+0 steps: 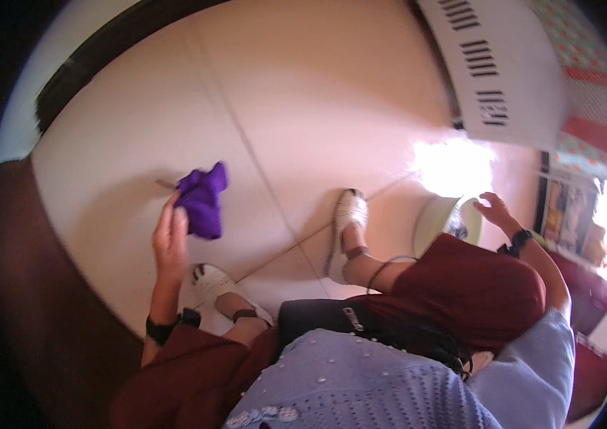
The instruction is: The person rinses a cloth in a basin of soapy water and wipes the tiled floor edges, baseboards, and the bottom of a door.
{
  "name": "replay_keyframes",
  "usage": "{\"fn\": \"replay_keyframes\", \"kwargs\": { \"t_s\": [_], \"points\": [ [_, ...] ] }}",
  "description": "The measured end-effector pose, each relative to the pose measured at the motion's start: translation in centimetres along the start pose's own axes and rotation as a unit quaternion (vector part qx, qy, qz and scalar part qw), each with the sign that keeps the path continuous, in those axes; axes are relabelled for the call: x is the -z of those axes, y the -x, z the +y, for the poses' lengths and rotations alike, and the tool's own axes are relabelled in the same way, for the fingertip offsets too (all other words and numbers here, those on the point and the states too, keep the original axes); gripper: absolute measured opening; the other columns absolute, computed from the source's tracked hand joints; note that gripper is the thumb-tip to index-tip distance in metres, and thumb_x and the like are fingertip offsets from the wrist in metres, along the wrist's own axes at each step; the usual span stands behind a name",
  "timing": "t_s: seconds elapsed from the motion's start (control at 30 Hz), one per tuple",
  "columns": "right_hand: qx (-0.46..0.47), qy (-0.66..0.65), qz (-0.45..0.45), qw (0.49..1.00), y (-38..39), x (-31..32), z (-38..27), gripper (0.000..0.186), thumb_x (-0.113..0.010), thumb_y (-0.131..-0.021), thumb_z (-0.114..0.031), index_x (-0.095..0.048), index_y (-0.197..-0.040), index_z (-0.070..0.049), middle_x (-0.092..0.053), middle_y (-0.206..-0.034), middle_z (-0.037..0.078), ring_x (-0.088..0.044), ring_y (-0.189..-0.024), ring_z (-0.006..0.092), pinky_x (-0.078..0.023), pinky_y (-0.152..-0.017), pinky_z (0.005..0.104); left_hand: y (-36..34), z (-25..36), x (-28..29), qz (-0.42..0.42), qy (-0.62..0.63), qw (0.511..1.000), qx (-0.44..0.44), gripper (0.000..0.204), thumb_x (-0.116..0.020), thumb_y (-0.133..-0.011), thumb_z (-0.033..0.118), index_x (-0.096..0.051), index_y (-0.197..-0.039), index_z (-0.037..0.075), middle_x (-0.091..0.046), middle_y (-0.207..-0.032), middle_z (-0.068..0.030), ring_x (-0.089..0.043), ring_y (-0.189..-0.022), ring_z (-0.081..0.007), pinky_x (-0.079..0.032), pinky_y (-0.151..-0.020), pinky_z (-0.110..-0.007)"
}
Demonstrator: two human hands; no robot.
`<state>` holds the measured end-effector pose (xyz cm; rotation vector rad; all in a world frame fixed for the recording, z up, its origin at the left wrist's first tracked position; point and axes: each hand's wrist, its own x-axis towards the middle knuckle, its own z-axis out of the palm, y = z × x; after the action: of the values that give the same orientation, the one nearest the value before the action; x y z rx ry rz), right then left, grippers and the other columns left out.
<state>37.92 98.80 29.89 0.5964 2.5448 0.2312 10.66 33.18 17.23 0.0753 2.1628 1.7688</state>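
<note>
A crumpled purple cloth (204,201) hangs from my left hand (170,239), pinched at the fingers above the tiled floor. A small brownish strip (166,184) shows just past the fingertips; I cannot make out what it is. My right hand (495,212) is at the edge of a pale green bin (431,223), its bent fingers apart with nothing seen between them. Whether it touches the bin's rim I cannot tell. Something clear and crinkled, like a plastic bag (456,223), shows inside the bin.
A white slotted plastic unit (486,71) stands at the far right, beside patterned fabric (589,50). Dark brown furniture (38,286) borders the left side. My sandalled feet (350,214) are on the tiles (296,107), and a black bag (317,314) lies across my lap.
</note>
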Motion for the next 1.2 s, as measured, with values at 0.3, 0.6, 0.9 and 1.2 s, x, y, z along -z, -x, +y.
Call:
{"fn": "replay_keyframes", "kwargs": {
  "t_s": [0.3, 0.6, 0.9, 1.2],
  "points": [
    [0.350, -0.254, -0.117, 0.894, -11.0, 13.7, -35.5, 0.035, -0.060, -0.084, -0.016, -0.052, -0.117, -0.004, -0.058, -0.110, 0.013, -0.059, -0.094, 0.0229, -0.050, -0.077, 0.0344, -2.0, 6.0, 0.0, 0.088, -0.359, 0.867, -0.333, 0.038, -0.066, -0.074, 0.012, -0.061, -0.112, 0.015, -0.040, -0.124, -0.0183, -0.046, -0.107, -0.0303, -0.040, -0.089, -0.037],
    [0.542, -0.439, -0.237, 0.676, -5.2, 16.4, -50.7, 0.049, -0.071, -0.075, -0.018, -0.049, -0.116, -0.004, -0.059, -0.098, 0.011, -0.058, -0.093, 0.0225, -0.046, -0.085, 0.0327, -1.4, 9.2, 1.4, -0.043, -0.153, 0.929, -0.333, 0.042, -0.061, -0.082, 0.018, -0.052, -0.120, 0.004, -0.056, -0.077, -0.0110, -0.055, -0.060, -0.0224, -0.044, -0.054, -0.030],
    [0.254, -0.483, -0.113, 0.830, -18.6, 13.5, -40.8, 0.041, -0.062, -0.085, -0.024, -0.048, -0.119, -0.005, -0.063, -0.089, 0.007, -0.059, -0.077, 0.0121, -0.049, -0.065, 0.0253, -2.1, 5.2, 1.8, 0.039, 0.101, 0.990, -0.089, 0.050, -0.047, -0.093, 0.029, -0.034, -0.132, 0.001, -0.056, -0.102, -0.0119, -0.058, -0.078, -0.0144, -0.047, -0.075, -0.028],
    [0.101, -0.215, 0.426, 0.873, -29.9, 5.5, -51.5, 0.063, -0.056, -0.081, -0.039, -0.038, -0.130, -0.003, -0.041, -0.127, 0.023, -0.040, -0.117, 0.0379, -0.033, -0.096, 0.0461, -0.4, 1.7, 2.3, 0.157, 0.119, 0.980, 0.020, 0.030, -0.041, -0.095, 0.016, -0.049, -0.118, -0.002, -0.059, -0.091, -0.0095, -0.057, -0.074, -0.0134, -0.049, -0.069, -0.027]
  ]
}}
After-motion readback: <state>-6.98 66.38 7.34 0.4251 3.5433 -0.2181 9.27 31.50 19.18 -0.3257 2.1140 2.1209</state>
